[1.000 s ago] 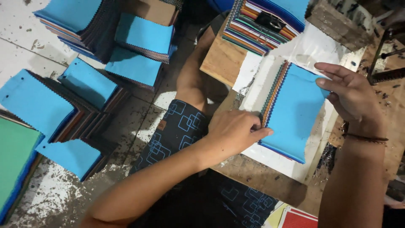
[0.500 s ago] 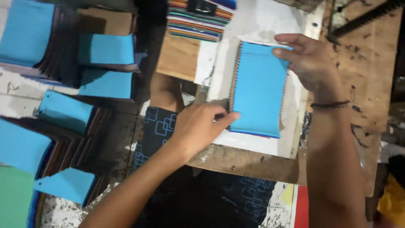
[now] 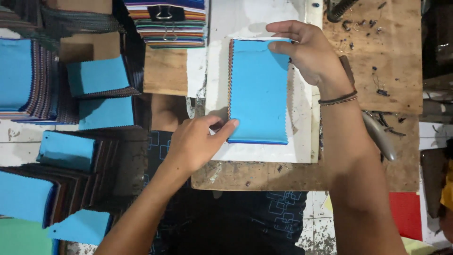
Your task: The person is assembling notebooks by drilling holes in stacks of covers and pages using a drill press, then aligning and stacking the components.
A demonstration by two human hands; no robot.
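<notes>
A stack of fabric swatches with a bright blue top sheet [image 3: 258, 92] lies upright on a white board [image 3: 302, 141] on a wooden work surface. My left hand [image 3: 196, 141] presses its fingertips against the stack's lower left corner. My right hand [image 3: 309, 52] grips the stack's upper right corner, thumb on the blue top sheet. Multicoloured edges show along the stack's left side.
A striped swatch bundle held by a black binder clip [image 3: 165, 21] lies at the top. Several blue-topped swatch stacks [image 3: 96, 75] sit on the floor at left. A grey-handled tool [image 3: 380, 134] and small metal bits lie on the wooden board at right.
The stack has turned from tilted to square on the white board. My left hand stays at its lower left corner and my right hand at its top right.
</notes>
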